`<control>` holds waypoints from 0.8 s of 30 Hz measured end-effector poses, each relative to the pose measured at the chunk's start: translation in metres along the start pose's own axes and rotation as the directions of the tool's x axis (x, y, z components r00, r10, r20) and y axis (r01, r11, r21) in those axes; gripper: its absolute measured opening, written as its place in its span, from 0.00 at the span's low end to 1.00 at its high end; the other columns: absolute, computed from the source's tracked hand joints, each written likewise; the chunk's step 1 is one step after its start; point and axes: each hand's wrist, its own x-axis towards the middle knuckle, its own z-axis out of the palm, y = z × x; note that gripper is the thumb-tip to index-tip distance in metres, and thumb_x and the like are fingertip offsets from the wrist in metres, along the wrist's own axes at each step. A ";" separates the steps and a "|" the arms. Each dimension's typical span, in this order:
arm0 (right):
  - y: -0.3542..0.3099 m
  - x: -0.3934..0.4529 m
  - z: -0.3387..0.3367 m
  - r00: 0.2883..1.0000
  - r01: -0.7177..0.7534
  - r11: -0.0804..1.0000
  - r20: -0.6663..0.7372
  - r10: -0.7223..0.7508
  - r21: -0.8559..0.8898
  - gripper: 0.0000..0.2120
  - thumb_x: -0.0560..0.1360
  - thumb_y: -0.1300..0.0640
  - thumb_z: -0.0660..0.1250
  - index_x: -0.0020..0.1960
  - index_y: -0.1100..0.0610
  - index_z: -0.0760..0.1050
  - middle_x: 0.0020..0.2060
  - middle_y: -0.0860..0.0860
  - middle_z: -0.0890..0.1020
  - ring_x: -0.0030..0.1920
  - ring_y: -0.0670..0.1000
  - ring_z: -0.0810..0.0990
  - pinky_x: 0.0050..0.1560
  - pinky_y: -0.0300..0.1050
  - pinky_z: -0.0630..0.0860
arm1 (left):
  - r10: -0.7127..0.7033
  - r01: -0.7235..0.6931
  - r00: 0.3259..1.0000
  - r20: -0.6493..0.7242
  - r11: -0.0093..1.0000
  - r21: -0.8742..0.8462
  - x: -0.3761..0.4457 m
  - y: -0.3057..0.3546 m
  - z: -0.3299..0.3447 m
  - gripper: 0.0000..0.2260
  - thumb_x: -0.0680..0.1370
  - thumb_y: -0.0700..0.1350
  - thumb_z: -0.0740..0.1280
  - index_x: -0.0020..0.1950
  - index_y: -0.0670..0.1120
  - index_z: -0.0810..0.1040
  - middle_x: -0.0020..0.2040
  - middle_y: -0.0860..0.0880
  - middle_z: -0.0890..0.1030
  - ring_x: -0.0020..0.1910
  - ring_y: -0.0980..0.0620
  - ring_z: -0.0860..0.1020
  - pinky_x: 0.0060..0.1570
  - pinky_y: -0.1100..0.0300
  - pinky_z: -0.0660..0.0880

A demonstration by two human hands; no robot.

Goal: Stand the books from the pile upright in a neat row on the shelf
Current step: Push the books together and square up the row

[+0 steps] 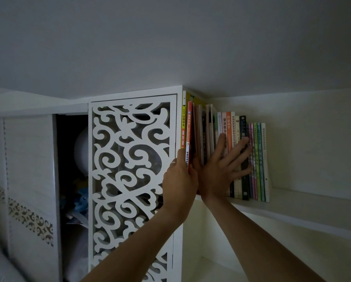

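the left hand (179, 180) is curled round a red book (189, 137), spines braced by the spread right hand (221, 169); seating it upright is needed next.

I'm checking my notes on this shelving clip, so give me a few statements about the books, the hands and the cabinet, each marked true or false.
1. The right hand lies with spread fingers flat against the spines of the row of books. True.
2. The books lie flat in a stack on the shelf. False: they stand upright in a row.
3. The left hand holds the red book at the row's left end. True.
4. The cut-out cabinet door stands to the right of the books. False: it is to their left.
5. The left hand wears a ring. True.
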 end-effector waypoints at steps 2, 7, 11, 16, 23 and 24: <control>0.000 0.000 0.000 1.000 0.000 1.000 -0.005 0.000 0.000 0.47 0.75 0.22 0.53 0.82 0.53 0.57 0.81 0.66 0.50 0.80 0.69 0.48 0.72 0.77 0.51 | -0.022 0.022 1.000 0.006 1.000 0.002 0.002 -0.001 0.004 0.18 0.86 0.47 0.59 0.75 0.53 0.64 0.64 0.46 0.82 0.52 0.47 0.85 0.45 0.50 0.85; 0.003 0.000 -0.003 1.000 0.024 1.000 -0.002 -0.024 0.020 0.47 0.75 0.23 0.52 0.82 0.54 0.57 0.81 0.66 0.49 0.80 0.69 0.46 0.72 0.77 0.49 | -0.155 0.150 0.986 -0.059 0.985 -0.084 0.009 -0.006 0.004 0.15 0.82 0.40 0.62 0.69 0.47 0.71 0.55 0.47 0.84 0.44 0.52 0.83 0.42 0.59 0.82; 0.008 0.000 -0.006 1.000 0.027 0.999 0.002 -0.027 -0.019 0.43 0.79 0.26 0.44 0.82 0.54 0.58 0.81 0.66 0.50 0.80 0.69 0.48 0.73 0.76 0.51 | -0.085 0.085 0.996 -0.016 0.996 -0.015 0.021 0.001 0.021 0.18 0.85 0.48 0.62 0.74 0.47 0.66 0.61 0.44 0.83 0.51 0.46 0.85 0.49 0.51 0.85; 0.017 -0.002 -0.008 0.997 0.069 0.996 0.040 -0.067 -0.055 0.37 0.82 0.32 0.37 0.83 0.53 0.51 0.81 0.66 0.46 0.80 0.69 0.45 0.74 0.74 0.53 | 0.233 -0.195 0.961 -0.149 0.953 0.231 0.023 -0.004 0.036 0.18 0.86 0.54 0.55 0.68 0.44 0.72 0.62 0.42 0.78 0.58 0.45 0.78 0.54 0.50 0.77; 0.036 -0.003 -0.011 0.977 0.208 0.974 0.075 -0.202 -0.085 0.40 0.81 0.30 0.52 0.84 0.51 0.47 0.81 0.65 0.43 0.81 0.68 0.43 0.75 0.71 0.52 | 0.271 -0.211 0.948 -0.168 0.928 0.308 0.039 -0.048 0.061 0.26 0.86 0.53 0.55 0.83 0.45 0.60 0.83 0.39 0.56 0.83 0.42 0.55 0.77 0.39 0.59; 0.037 -0.002 -0.011 0.974 0.221 0.971 0.074 -0.215 -0.089 0.39 0.81 0.31 0.53 0.84 0.50 0.47 0.81 0.65 0.42 0.81 0.68 0.43 0.75 0.71 0.52 | 0.302 -0.233 0.942 -0.147 0.903 0.360 0.040 -0.051 0.062 0.27 0.86 0.53 0.57 0.84 0.46 0.58 0.84 0.39 0.54 0.84 0.42 0.53 0.78 0.38 0.57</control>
